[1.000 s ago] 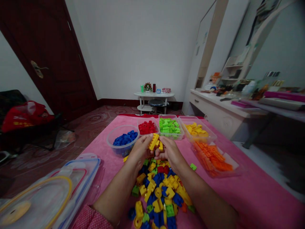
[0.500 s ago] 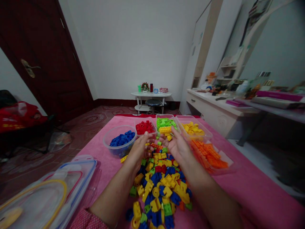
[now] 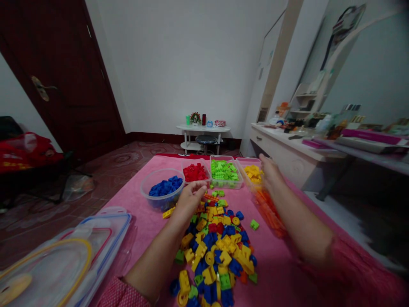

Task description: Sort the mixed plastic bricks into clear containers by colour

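Note:
Just above the far left part of a mixed heap of toy building blocks (image 3: 220,249) is my left hand (image 3: 192,194). Its fingers are curled in; anything between them is hidden. My right hand (image 3: 271,170) hangs over a clear box of yellow blocks (image 3: 254,174), fingers pointing down. Blur and the back of the hand hide whether it grips anything. Under my right forearm lies a clear tray with orange blocks (image 3: 268,209). A loose green block (image 3: 254,224) rests on the pink cloth between heap and tray.
Left of the heap stand a round tub of blue blocks (image 3: 162,187) and a box of red blocks (image 3: 195,172). Green blocks (image 3: 223,170) fill another box. Stacked lids (image 3: 96,238) lie at the left edge of the pink cloth (image 3: 143,230).
My right hand has moved right, from above the heap with yellow blocks to over the yellow box. My left hand's fingers have curled in. A loose green block now shows on the cloth.

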### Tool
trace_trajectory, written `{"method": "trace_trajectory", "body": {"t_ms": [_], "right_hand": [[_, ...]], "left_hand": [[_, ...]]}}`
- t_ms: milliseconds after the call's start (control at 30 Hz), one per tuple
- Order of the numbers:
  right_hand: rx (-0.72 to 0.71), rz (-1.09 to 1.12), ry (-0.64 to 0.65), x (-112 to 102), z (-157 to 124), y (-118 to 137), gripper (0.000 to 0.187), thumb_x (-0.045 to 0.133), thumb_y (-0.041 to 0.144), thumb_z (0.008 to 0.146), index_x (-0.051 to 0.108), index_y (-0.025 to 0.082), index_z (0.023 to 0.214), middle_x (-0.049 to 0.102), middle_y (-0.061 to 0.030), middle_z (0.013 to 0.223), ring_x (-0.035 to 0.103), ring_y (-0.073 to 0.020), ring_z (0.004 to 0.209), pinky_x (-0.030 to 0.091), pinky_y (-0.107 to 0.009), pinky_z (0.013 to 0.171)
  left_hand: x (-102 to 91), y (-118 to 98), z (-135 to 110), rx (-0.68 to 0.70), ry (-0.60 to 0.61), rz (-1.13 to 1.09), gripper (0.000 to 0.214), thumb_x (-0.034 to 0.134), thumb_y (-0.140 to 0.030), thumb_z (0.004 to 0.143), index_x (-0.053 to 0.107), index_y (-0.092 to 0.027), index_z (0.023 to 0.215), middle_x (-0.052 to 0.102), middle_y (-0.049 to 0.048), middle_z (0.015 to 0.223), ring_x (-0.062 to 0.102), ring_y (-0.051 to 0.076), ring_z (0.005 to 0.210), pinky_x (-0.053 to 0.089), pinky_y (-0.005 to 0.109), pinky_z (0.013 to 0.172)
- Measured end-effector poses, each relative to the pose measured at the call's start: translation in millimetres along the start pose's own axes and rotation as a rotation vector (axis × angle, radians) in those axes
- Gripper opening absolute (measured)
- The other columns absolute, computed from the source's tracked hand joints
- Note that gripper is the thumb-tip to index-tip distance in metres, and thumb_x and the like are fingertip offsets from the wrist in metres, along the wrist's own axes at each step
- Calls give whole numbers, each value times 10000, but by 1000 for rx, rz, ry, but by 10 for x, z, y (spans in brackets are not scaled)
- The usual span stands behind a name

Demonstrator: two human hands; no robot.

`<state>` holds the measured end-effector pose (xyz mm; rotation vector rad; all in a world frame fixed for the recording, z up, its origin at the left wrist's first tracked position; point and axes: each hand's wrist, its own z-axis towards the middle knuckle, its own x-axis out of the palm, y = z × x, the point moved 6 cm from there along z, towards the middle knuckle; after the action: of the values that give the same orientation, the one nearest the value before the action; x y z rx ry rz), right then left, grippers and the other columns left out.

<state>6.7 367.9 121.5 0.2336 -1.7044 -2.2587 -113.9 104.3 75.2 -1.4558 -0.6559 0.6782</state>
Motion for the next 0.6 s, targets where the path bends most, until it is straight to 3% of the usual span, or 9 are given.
{"method": "trace_trajectory", "body": {"t_ms": [167, 233, 333, 433, 533, 600], "right_hand": [[20, -144, 379, 384, -615, -217, 247, 624, 350, 655, 670, 172, 820, 675, -46, 773, 637, -196, 729, 501, -292, 617], [-8, -200, 473, 474, -785, -303, 206, 628, 285, 643, 692, 157, 791, 687, -57, 763, 640, -212, 757, 506, -325, 678], [-59, -252, 584, 572, -917, -418, 238, 598, 178, 628, 716, 166, 834, 710, -65, 904, 632, -224, 903, 479, -359, 837], [-155, -317, 767, 692, -1018, -496, 393, 572, 152, 656, 695, 193, 1027, 669, -58, 1113, 578, -229, 1069, 418, -377, 957], [-211, -406, 875, 743, -1078, -555, 444, 546, 172, 710, 645, 201, 1141, 624, -67, 1201, 555, -230, 1104, 409, -376, 965], [-203, -446, 888, 732, -1085, -581, 405, 549, 177, 715, 663, 187, 1104, 646, -72, 1149, 590, -219, 1017, 443, -349, 901]], "left_hand": [[-64, 30, 104, 188, -2, 197, 229, 567, -327, 746, 646, -132, 837, 635, 30, 759, 525, 102, 577, 374, 187, 497], [-88, 48, 135, 259, -10, 282, 215, 555, -316, 753, 653, -135, 813, 635, 24, 721, 520, 110, 583, 386, 202, 534], [-96, 53, 140, 310, -15, 393, 205, 538, -290, 762, 667, -141, 815, 655, 27, 738, 552, 130, 622, 410, 227, 591], [-69, 46, 111, 299, 1, 448, 209, 527, -278, 769, 674, -140, 822, 673, 37, 769, 589, 149, 665, 427, 240, 629], [-40, 42, 78, 282, 12, 457, 209, 524, -268, 770, 676, -139, 829, 684, 42, 787, 604, 153, 674, 433, 239, 635], [-29, 40, 65, 293, 14, 463, 203, 527, -257, 764, 682, -143, 832, 690, 41, 796, 609, 156, 684, 434, 238, 640]]}}
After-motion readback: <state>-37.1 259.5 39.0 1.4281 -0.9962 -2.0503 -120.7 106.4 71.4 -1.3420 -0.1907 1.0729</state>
